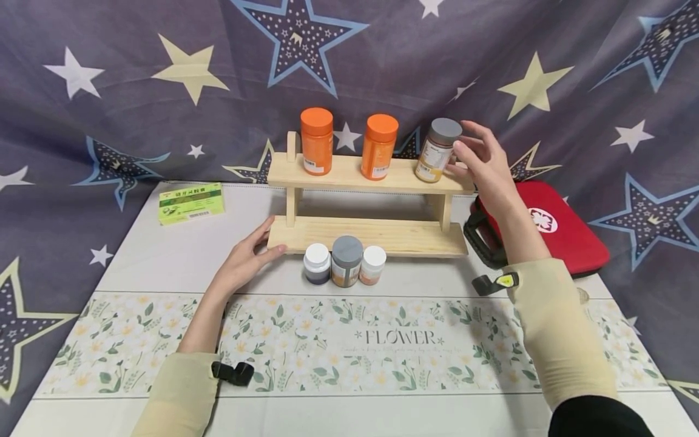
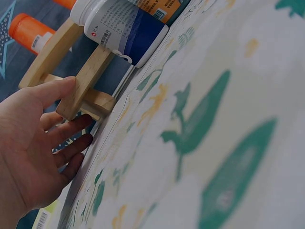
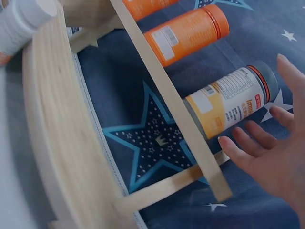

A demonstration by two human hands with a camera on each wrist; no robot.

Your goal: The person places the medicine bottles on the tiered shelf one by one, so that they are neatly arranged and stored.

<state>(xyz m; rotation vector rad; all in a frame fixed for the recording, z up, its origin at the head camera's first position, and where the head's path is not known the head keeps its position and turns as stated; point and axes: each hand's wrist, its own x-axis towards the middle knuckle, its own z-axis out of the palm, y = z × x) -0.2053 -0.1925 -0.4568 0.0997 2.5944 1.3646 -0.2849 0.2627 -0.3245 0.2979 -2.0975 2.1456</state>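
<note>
A two-tier wooden shelf (image 1: 371, 235) stands on the table. My left hand (image 1: 243, 258) holds the left end of its lower board, thumb at the front edge and fingers around the end. My right hand (image 1: 486, 164) is beside a grey-lidded bottle (image 1: 435, 152) at the upper board's right end. Its fingers are spread around the bottle's right side, with a gap to the bottle in the right wrist view. Two orange bottles, a left one (image 1: 317, 142) and a middle one (image 1: 379, 149), share that board. Before the lower board stand a white-and-blue bottle (image 1: 317, 264), a grey-lidded jar (image 1: 346, 261) and a small white-capped bottle (image 1: 372, 265).
A green-yellow medicine box (image 1: 191, 203) lies at the back left. On the right, a red case (image 1: 568, 227) with a black handle (image 1: 483, 237) lies near the shelf's end. A flower-printed strip (image 1: 306, 328) crosses the table; a star-patterned cloth (image 1: 393, 54) hangs behind.
</note>
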